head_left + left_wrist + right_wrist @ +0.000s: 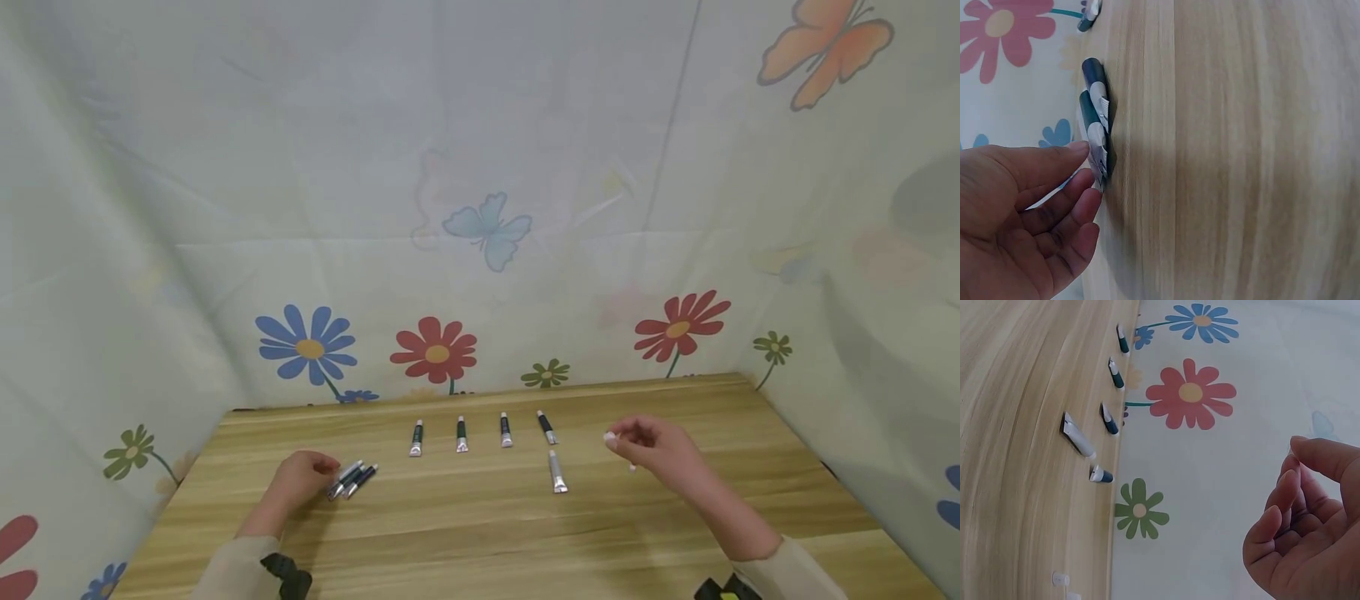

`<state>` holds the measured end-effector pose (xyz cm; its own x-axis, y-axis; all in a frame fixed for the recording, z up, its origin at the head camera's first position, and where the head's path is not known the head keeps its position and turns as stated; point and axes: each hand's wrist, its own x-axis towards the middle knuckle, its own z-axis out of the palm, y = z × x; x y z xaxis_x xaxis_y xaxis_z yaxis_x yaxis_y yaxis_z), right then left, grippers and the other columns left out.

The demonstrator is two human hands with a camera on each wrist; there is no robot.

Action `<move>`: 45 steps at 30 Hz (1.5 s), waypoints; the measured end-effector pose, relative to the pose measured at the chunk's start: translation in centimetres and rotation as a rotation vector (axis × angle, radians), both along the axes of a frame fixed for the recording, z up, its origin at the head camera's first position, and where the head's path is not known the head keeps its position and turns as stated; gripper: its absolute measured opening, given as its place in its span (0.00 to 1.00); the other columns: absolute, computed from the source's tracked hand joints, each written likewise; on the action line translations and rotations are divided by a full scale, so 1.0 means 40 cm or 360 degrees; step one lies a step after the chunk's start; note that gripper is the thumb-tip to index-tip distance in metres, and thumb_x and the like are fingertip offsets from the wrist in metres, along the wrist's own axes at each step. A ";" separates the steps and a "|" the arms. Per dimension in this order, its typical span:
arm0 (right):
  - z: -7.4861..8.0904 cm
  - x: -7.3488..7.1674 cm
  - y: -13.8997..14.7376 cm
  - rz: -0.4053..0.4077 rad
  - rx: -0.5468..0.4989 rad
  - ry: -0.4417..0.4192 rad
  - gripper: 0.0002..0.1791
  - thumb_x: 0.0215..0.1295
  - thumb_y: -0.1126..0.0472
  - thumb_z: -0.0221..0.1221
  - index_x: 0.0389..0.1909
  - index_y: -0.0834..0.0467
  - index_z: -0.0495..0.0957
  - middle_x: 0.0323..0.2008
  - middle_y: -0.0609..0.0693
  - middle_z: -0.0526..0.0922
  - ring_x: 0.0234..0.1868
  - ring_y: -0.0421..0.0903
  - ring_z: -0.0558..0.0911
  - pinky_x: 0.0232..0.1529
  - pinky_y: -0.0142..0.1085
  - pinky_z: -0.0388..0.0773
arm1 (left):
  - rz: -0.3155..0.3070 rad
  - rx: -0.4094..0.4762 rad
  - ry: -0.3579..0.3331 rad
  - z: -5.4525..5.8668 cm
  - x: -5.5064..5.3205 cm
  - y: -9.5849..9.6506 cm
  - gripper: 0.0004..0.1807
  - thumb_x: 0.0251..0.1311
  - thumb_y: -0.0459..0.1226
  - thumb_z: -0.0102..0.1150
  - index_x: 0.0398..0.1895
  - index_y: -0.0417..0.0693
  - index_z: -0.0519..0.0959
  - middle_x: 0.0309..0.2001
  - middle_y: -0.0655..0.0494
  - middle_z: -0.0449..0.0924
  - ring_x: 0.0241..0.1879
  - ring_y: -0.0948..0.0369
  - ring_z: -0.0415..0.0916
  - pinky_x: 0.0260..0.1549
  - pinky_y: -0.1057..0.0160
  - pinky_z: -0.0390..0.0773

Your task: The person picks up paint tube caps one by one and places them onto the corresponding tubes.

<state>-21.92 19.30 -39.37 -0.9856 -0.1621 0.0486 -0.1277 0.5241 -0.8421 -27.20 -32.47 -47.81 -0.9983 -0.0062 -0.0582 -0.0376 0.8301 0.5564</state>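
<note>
Silver tube [557, 472], pointing away, lies left of the nearer right hand [660, 452], which seemingly pinches a white piece [610, 437]; left hand [300, 481], slack, empty, beside bunched tubes [362, 482]

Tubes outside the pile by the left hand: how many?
5: in the far row, left to right, first tube, second tube, third tube and fourth tube; nearer the person, a grey tube.

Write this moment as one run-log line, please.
left hand: at tube cluster; right hand: pinches small white piece; table: four tubes in row, grey tube nearer
</note>
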 end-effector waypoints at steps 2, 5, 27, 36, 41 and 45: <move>0.002 -0.001 -0.001 0.0002 0.0001 0.0000 0.17 0.71 0.56 0.64 0.50 0.65 0.80 0.32 0.51 0.82 0.30 0.39 0.75 0.30 0.30 0.73 | -0.0003 0.0008 -0.0004 -0.007 -0.006 -0.004 0.13 0.58 0.28 0.64 0.44 0.28 0.84 0.40 0.37 0.86 0.38 0.52 0.82 0.42 0.51 0.82; 0.003 -0.002 -0.003 0.0001 -0.0005 -0.0007 0.17 0.71 0.56 0.64 0.50 0.65 0.80 0.33 0.53 0.82 0.29 0.39 0.75 0.29 0.30 0.73 | -0.0010 -0.0015 -0.0010 -0.018 -0.019 -0.011 0.12 0.56 0.27 0.64 0.43 0.28 0.84 0.38 0.39 0.86 0.36 0.53 0.81 0.40 0.54 0.82; -0.002 -0.014 -0.011 0.0017 -0.0020 -0.0038 0.16 0.71 0.56 0.64 0.50 0.65 0.80 0.32 0.52 0.81 0.29 0.40 0.74 0.28 0.31 0.72 | 0.0025 -0.0078 0.0011 0.000 -0.021 -0.020 0.08 0.53 0.25 0.63 0.36 0.30 0.84 0.30 0.46 0.83 0.33 0.56 0.76 0.32 0.62 0.73; 0.033 -0.030 -0.034 0.0047 -0.0009 0.0051 0.16 0.70 0.56 0.64 0.49 0.65 0.81 0.34 0.52 0.82 0.33 0.41 0.75 0.32 0.31 0.74 | 0.0082 -0.0012 0.0142 0.041 -0.010 -0.031 0.12 0.58 0.24 0.62 0.45 0.25 0.82 0.37 0.36 0.84 0.37 0.51 0.79 0.35 0.59 0.77; 0.060 -0.030 -0.046 0.0074 0.0024 0.0075 0.16 0.70 0.56 0.64 0.49 0.64 0.81 0.35 0.54 0.82 0.34 0.42 0.75 0.33 0.31 0.75 | 0.0094 0.0030 0.0220 0.078 0.006 -0.022 0.14 0.62 0.27 0.62 0.49 0.27 0.82 0.39 0.35 0.85 0.39 0.50 0.81 0.35 0.61 0.76; 0.082 -0.027 -0.055 0.0076 0.0018 0.0072 0.17 0.70 0.54 0.64 0.50 0.64 0.81 0.36 0.55 0.82 0.35 0.43 0.75 0.33 0.31 0.75 | 0.0102 0.0094 0.0243 0.126 0.034 0.001 0.15 0.67 0.30 0.60 0.54 0.29 0.81 0.43 0.36 0.85 0.41 0.50 0.81 0.35 0.62 0.76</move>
